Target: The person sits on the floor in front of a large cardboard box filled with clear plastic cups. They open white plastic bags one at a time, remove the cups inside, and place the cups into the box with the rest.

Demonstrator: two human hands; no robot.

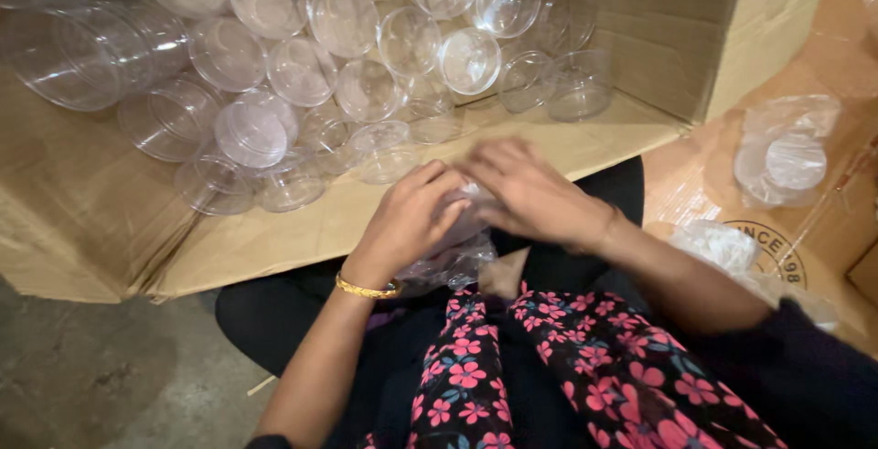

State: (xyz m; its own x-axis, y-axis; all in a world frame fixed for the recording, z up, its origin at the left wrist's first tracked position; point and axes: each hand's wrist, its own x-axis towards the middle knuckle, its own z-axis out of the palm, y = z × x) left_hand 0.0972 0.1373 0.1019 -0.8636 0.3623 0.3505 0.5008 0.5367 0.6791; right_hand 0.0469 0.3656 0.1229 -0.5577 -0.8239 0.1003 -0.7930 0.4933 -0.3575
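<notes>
Both hands, left hand (412, 216) and right hand (526, 193), are grasping a crinkly clear plastic bag (457, 261) over her lap, at six o'clock from the open cardboard box (274, 239). It looks feather-light, limp and slippery, so pinching its bunched edge is probably the safest hold.

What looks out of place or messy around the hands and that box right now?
The clear plastic containers lie tumbled on their sides in the open cardboard box, not stacked. A loose clear plastic bag sits crumpled on the cardboard at right. Both hands, left hand and right hand, close on crinkled clear plastic wrap. Nothing looks broken.
</notes>
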